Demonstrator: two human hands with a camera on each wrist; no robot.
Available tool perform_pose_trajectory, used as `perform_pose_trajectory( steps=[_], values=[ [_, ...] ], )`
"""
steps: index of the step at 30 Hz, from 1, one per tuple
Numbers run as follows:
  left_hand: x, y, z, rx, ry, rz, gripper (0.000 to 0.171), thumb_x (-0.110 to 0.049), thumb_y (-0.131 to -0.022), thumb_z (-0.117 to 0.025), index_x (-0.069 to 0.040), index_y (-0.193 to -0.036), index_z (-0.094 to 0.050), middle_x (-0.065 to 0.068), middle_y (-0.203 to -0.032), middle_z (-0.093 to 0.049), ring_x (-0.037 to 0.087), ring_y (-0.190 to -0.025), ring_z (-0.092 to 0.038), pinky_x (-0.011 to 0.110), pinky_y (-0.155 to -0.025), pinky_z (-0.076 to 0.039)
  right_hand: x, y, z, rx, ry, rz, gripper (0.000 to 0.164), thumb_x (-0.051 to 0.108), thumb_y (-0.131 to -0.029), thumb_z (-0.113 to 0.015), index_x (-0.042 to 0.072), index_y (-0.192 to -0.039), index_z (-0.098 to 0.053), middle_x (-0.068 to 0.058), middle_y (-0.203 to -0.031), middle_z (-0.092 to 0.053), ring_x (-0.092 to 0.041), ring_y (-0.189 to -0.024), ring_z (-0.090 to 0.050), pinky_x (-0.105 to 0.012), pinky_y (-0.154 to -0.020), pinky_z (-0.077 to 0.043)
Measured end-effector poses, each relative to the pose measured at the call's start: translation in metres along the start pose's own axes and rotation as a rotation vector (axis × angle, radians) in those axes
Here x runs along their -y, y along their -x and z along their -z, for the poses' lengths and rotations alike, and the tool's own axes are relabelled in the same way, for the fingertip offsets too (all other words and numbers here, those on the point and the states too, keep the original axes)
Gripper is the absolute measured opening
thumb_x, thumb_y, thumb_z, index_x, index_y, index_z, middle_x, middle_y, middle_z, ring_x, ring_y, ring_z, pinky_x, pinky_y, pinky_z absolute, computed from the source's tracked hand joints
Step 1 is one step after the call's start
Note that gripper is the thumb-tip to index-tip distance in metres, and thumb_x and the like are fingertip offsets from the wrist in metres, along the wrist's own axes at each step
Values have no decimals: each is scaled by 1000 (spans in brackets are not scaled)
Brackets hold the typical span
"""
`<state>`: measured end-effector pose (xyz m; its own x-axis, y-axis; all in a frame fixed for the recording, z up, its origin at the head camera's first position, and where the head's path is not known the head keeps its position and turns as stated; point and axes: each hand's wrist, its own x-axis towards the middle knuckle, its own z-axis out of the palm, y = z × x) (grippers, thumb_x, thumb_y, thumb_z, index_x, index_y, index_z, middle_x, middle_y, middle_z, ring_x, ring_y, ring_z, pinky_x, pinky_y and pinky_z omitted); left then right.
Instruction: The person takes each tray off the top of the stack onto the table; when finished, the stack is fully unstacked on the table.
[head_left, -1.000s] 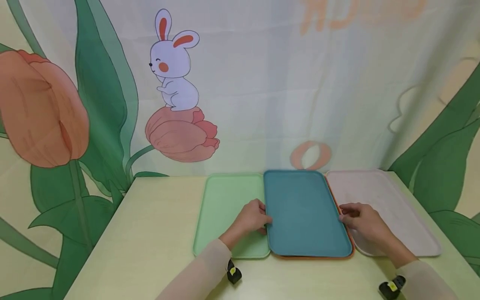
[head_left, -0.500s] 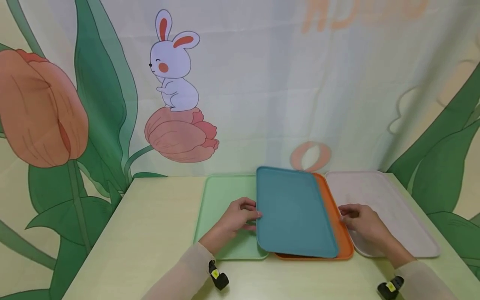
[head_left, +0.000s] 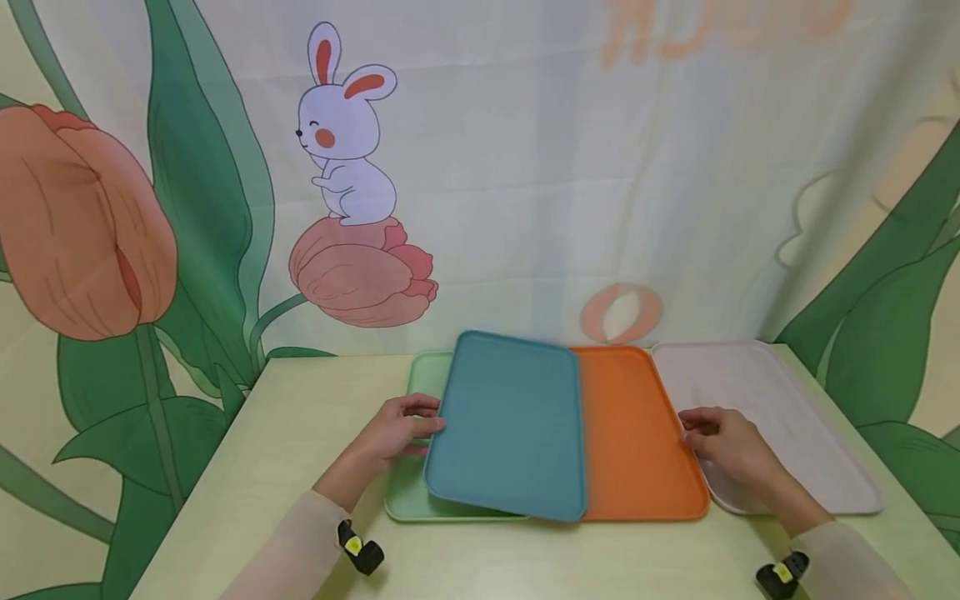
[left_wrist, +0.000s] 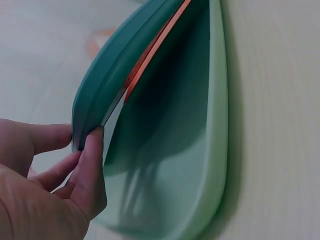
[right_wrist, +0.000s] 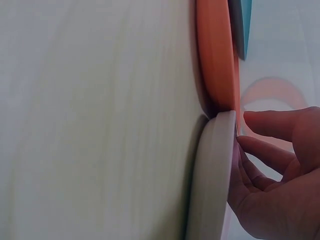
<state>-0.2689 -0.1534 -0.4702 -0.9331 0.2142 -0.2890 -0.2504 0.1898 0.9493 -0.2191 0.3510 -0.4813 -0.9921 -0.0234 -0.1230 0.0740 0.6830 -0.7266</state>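
My left hand [head_left: 393, 432] pinches the left rim of a blue tray [head_left: 510, 425], thumb on one face and fingers on the other. That tray is lifted and tilted, its left side higher. It overlaps a light green tray [head_left: 408, 498], whose near edge and left part show below it. An orange tray [head_left: 637, 433] lies to the right, partly covered by the blue one. In the right wrist view, my right hand [right_wrist: 285, 170] has loosely bent fingers at the seam between the orange tray and a pale pinkish tray [right_wrist: 212, 175], thumb apart from the fingertips.
The trays stand side by side on a pale wood-grain table [head_left: 300, 433]. Behind it hangs a printed cloth [head_left: 510, 167] with a rabbit and tulips. Black cameras are strapped at both wrists, such as the left wrist camera [head_left: 362, 550].
My left hand has drawn the blue tray leftward off the orange tray and over the green one, tilting it. More of the orange tray now shows. My right hand stays in place.
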Motion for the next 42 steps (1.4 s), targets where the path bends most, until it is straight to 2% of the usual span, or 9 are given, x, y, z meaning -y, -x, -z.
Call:
perform_pose_trajectory(
  steps=[9,18,25,30,33,37,39,42],
  values=[
    [11,22,63,-100,-99,19,44,-14,-104,-67,3,-143,-58,14,-120,-64,21,-98,-67,37,-79,-59,-1,-2,2,7,-13,-20,42,9,-101,-66,-13,-137,-60,-25,-120,-70,-28,-98,-69,-27,-72,-58],
    [37,42,126,-129,-169,36,52,-14,-107,-63,7,-151,-47,17,-127,-59,20,-101,-67,39,-84,-60,-2,-2,2,9,-42,-37,43,10,-104,-66,-13,-139,-59,-26,-122,-70,-28,-99,-71,-32,-77,-62],
    [51,59,166,-157,-202,75,56,-14,-109,-59,10,-156,-40,19,-132,-58,16,-99,-65,36,-81,-60,-4,-3,2,9,-43,-41,43,12,-104,-67,-13,-139,-59,-25,-122,-70,-28,-99,-71,-32,-79,-63],
    [53,68,190,-170,-246,77,58,-16,-111,-56,11,-158,-35,28,-141,-52,13,-104,-63,39,-88,-60,-6,-3,1,9,-48,-44,42,9,-103,-65,-13,-139,-58,-26,-123,-69,-28,-100,-71,-32,-79,-63],
    [54,72,201,-196,-292,82,58,-18,-111,-55,12,-157,-35,33,-144,-48,22,-111,-62,43,-91,-58,-5,-2,1,11,-52,-45,41,7,-103,-63,-14,-139,-58,-27,-124,-69,-29,-102,-71,-34,-81,-64],
    [58,75,211,-252,-344,95,59,-20,-112,-53,12,-158,-35,37,-150,-42,46,-127,-53,53,-98,-55,-2,-1,1,18,-55,-45,41,7,-104,-62,-14,-140,-57,-28,-126,-68,-30,-103,-71,-35,-82,-64],
    [58,76,214,-286,-367,100,58,-21,-112,-52,12,-158,-35,38,-153,-39,53,-135,-45,61,-106,-49,0,-1,1,21,-59,-42,42,7,-104,-62,-14,-140,-57,-29,-127,-67,-30,-104,-71,-35,-83,-64],
    [57,78,217,-326,-409,100,59,-23,-112,-52,10,-158,-37,38,-156,-36,57,-143,-35,68,-113,-39,1,-1,1,20,-60,-41,43,8,-104,-63,-14,-140,-57,-29,-127,-67,-30,-104,-71,-35,-83,-64]
  ],
)
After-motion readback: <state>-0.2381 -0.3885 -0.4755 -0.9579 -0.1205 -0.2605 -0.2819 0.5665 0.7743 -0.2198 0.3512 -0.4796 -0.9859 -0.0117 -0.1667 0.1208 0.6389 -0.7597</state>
